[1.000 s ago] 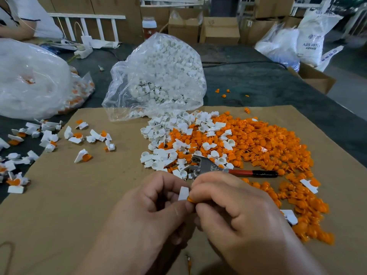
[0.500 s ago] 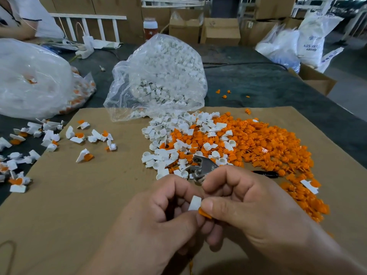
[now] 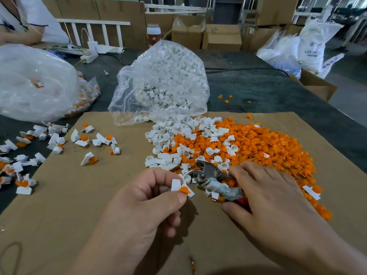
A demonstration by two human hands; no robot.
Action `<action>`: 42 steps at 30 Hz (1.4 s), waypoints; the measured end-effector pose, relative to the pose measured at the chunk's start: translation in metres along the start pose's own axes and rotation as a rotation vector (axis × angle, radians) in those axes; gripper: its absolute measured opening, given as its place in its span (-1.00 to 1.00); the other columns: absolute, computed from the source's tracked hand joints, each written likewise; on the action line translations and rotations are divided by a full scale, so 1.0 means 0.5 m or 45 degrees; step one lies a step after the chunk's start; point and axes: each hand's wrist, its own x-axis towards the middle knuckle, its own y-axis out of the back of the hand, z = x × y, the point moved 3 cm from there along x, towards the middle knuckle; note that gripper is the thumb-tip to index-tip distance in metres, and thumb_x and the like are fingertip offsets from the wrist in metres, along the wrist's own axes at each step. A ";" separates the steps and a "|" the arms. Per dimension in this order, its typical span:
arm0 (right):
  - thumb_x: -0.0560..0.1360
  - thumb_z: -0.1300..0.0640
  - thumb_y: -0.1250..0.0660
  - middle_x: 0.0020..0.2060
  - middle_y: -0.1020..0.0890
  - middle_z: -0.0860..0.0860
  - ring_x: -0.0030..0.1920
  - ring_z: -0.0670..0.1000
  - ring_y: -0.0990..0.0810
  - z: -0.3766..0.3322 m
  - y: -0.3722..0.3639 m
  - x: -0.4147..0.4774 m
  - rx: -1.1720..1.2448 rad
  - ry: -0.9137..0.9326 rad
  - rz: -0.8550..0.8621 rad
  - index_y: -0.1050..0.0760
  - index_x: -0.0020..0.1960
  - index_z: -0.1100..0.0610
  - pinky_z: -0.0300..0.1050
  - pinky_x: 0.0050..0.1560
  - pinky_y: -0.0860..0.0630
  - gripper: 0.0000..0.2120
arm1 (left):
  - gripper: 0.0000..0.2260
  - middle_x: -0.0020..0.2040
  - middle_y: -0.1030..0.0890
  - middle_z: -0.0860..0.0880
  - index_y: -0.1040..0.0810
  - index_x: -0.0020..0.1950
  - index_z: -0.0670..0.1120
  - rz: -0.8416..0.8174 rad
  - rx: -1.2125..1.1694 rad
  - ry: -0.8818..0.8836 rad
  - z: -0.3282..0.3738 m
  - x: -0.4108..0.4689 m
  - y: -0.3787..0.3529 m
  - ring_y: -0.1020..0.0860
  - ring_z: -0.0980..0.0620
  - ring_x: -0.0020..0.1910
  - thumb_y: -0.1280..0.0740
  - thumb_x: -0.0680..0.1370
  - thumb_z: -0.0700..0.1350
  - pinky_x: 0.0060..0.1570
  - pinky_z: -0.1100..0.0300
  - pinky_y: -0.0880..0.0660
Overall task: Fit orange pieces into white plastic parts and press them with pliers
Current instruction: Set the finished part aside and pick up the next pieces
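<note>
Right hand (image 3: 274,197) has left the white part (image 3: 175,184) and now grips the pliers (image 3: 208,173) by the handles. Left hand (image 3: 143,207) pinches the white part, orange piece (image 3: 184,189) fitted, just left of the pliers.

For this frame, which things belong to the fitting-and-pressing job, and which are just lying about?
In the job: left hand, white part with orange piece it pinches, right hand on pliers, orange pile, loose white parts.
Lying about: bottle, cardboard boxes, power strip, white sacks.
</note>
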 end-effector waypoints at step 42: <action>0.33 -0.07 -0.12 0.06 -0.58 -0.13 0.05 -0.04 -0.56 -0.026 0.051 -0.023 0.261 0.294 0.345 -0.49 0.25 0.00 -0.12 -0.02 -0.50 -0.48 | -0.77 -0.41 -0.53 -0.05 -0.68 -0.17 -0.01 0.113 -0.153 -0.290 0.009 -0.003 0.008 -0.52 0.08 -0.51 -0.52 0.21 -0.02 -0.54 0.30 -0.42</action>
